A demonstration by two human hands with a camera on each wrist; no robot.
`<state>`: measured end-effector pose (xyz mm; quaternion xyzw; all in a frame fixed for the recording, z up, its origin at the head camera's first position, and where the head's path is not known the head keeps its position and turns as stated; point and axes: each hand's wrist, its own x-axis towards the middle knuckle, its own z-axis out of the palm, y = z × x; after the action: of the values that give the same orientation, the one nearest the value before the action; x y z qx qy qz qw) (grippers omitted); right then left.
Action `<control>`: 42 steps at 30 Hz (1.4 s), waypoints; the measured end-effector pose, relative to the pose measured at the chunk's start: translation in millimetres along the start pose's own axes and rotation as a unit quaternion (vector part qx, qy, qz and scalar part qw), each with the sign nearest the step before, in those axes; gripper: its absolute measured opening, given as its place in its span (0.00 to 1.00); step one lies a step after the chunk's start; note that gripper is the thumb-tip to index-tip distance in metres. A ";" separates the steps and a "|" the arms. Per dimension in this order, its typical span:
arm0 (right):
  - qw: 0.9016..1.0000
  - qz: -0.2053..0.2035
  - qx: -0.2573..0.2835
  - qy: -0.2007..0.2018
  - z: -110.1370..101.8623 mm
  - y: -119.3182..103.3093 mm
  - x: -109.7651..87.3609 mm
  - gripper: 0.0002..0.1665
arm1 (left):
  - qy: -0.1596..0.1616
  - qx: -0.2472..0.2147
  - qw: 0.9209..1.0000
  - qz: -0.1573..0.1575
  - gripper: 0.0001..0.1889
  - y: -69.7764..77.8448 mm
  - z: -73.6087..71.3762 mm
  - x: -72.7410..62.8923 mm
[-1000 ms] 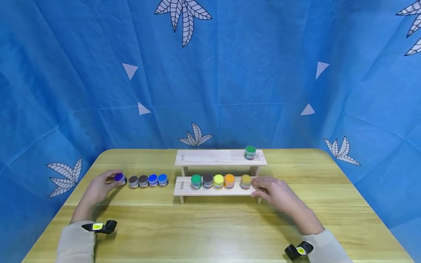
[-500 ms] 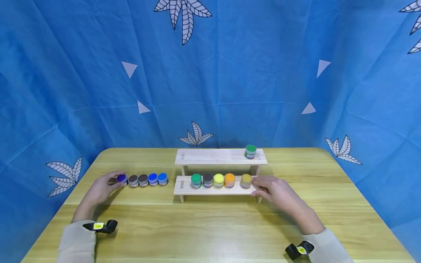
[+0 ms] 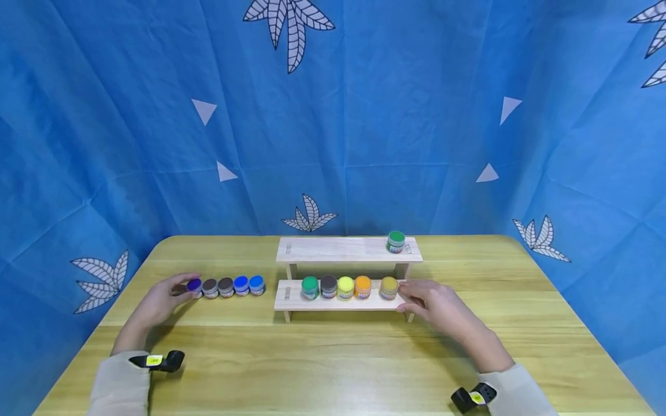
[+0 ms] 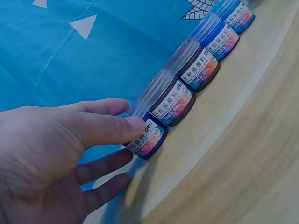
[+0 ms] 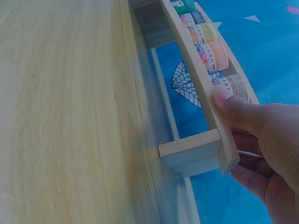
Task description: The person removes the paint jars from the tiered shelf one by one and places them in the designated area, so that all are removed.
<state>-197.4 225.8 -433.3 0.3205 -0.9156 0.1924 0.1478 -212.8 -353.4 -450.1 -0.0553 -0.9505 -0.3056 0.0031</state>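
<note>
In the lower left of the frame, the left hand [image 3: 160, 301] has its fingers pinched on one purple jar [image 3: 195, 286]. Next on the worktop [image 3: 333, 364] stand two brown jars [image 3: 210, 288] and two blue jars [image 3: 241, 285]. Below the middle, a low shelf [image 3: 299, 301] has five jars [image 3: 346, 287]; a high shelf [image 3: 333, 249] has one green jar [image 3: 396, 242]. Lower right, the right hand [image 3: 439, 303] has its fingers clamped on the low shelf's end.

Distinguish by colour a violet jar [image 3: 195, 285], two dark brown jars [image 3: 210, 289], a royal blue jar [image 3: 241, 286] and a lighter blue jar [image 3: 257, 286], then two green jars [image 3: 310, 288], a dark grey jar [image 3: 329, 287], a yellow jar [image 3: 346, 288], an orange jar [image 3: 362, 288] and an ochre jar [image 3: 388, 288]. Note blue cloth [image 3: 395, 115] with white, black-lined leaves [image 3: 296, 29] and white triangles [image 3: 204, 111], pale stand [image 3: 333, 249] and yellowish, grained surface [image 3: 312, 364].
</note>
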 end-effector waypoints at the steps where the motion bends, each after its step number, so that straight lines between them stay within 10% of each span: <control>1: 1.000 0.002 0.000 0.000 0.3 0.0 -0.3 0.25 | -0.003 -0.002 1.000 -0.003 0.25 0.2 0.1 -0.4; 10: 1.000 0.004 -0.004 0.002 1.5 0.5 -1.5 0.25 | -0.009 -0.015 1.000 -0.018 0.35 4.1 -11.2 -6.3; 42: 1.000 0.004 -0.007 -0.015 -0.3 0.4 -2.1 0.28 | 0.043 -0.003 0.994 0.102 0.29 84.6 -17.8 0.1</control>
<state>-196.0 227.3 -434.0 0.3191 -0.9203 0.1812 0.1354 -204.3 -295.4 -386.5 -0.1391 -0.9381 -0.3082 0.0749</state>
